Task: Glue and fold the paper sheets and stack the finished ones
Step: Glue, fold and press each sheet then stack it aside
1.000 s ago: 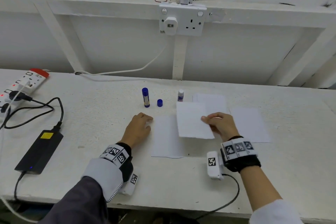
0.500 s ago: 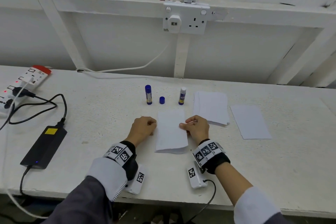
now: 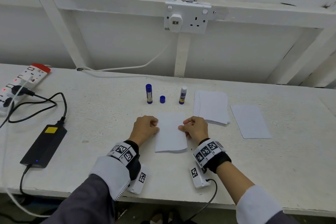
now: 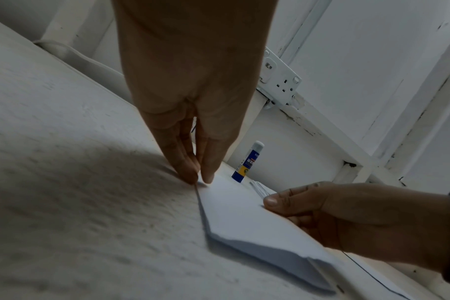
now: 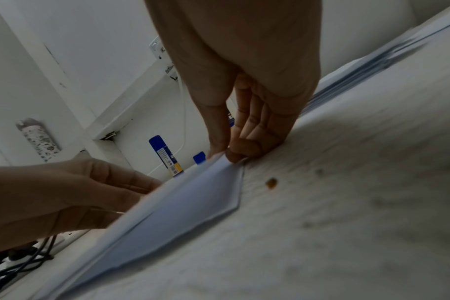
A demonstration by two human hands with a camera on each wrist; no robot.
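Note:
A folded white paper sheet (image 3: 171, 132) lies flat on the table between my hands, its fold towards me. My left hand (image 3: 156, 127) pinches its left edge, thumb and finger together on the paper (image 4: 234, 205) in the left wrist view. My right hand (image 3: 182, 126) pinches the right edge; the right wrist view shows its thumb and fingertips closed on the sheet (image 5: 193, 194). Behind stand a capped blue glue stick (image 3: 149, 93), a loose blue cap (image 3: 162, 99) and an uncapped glue stick (image 3: 183, 95). A stack of sheets (image 3: 211, 107) lies to the right, and a single sheet (image 3: 250, 121) beyond it.
A black power adapter (image 3: 43, 145) with cables lies at the left, and a power strip (image 3: 21, 83) sits at the far left edge. A wall socket (image 3: 187, 18) hangs above the table. White table surface (image 3: 272, 165) runs to the front edge near my wrists.
My right hand has brought the lifted half of the sheet over and down to the left, so the sheet now lies folded. Both hands now sit at its side edges.

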